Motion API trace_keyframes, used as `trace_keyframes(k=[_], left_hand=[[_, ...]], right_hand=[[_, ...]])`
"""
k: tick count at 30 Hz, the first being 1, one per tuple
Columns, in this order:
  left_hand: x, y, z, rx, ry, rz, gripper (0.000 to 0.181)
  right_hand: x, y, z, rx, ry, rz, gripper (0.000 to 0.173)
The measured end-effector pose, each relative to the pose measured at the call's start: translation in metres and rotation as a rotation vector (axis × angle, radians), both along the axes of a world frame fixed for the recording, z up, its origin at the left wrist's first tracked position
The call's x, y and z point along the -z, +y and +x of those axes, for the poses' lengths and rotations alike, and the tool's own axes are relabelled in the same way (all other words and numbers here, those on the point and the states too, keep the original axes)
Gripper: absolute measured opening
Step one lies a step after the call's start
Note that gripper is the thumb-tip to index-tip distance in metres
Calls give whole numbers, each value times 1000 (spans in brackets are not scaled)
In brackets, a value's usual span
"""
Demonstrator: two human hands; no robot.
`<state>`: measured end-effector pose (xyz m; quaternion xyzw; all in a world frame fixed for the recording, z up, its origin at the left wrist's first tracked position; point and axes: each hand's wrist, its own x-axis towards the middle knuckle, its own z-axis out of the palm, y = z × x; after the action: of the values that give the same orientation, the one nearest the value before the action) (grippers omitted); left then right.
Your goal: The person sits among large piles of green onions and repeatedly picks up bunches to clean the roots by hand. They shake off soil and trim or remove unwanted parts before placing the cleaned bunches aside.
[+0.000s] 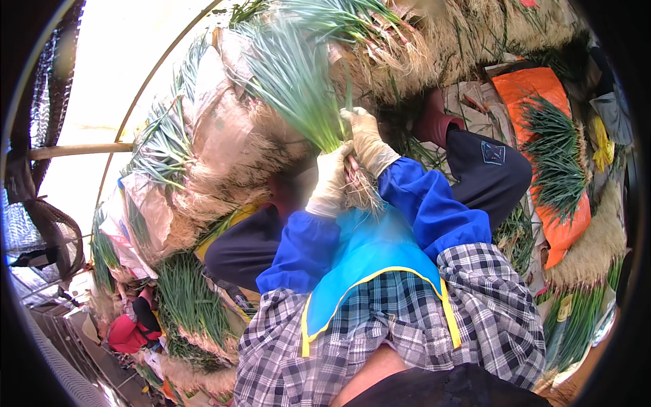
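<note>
My left hand (pixel 330 178), in a pale glove, is closed around the lower stems of a bunch of spring onions (pixel 300 86). Its long green leaves fan up and away, partly blurred, while the reddish bulbs and stringy roots (pixel 363 188) hang over my blue apron (pixel 376 239). Just to the right, my gloved right hand (pixel 367 137) pinches a green leaf (pixel 349 91) at the bunch's edge between thumb and fingers. Both forearms wear blue sleeve covers.
Large heaps of spring onions with roots outward (pixel 224 163) curve in front and to the left. More bunches (pixel 554 157) lie on an orange sack (pixel 529 84) at right. A bundle (pixel 188 295) rests at lower left, near another person in red (pixel 127 333). A wooden pole (pixel 81 151) juts in.
</note>
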<state>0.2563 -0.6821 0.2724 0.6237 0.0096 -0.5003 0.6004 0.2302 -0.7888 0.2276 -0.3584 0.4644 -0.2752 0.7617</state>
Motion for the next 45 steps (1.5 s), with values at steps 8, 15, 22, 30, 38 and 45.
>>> trace_keyframes(k=[8,15,22,30,38,45], left_hand=[[-8,2,0,10,49,-46,20],[-17,1,4,-60,165,-101,14],[-59,-1,0,-95,388,-217,11],[-130,48,29,-5,790,-598,14],[-268,117,107,478,497,-1054,48],[-288,63,101,-83,-381,-717,34]], right_hand=[[-29,3,-7,132,-139,121,21],[-30,20,-16,-93,-6,-498,28],[-69,-17,-5,-46,-354,393,27],[56,-103,-82,-755,530,-468,21],[-64,-151,-47,-624,829,-1163,40],[-93,-217,21,-558,1037,-1299,48]])
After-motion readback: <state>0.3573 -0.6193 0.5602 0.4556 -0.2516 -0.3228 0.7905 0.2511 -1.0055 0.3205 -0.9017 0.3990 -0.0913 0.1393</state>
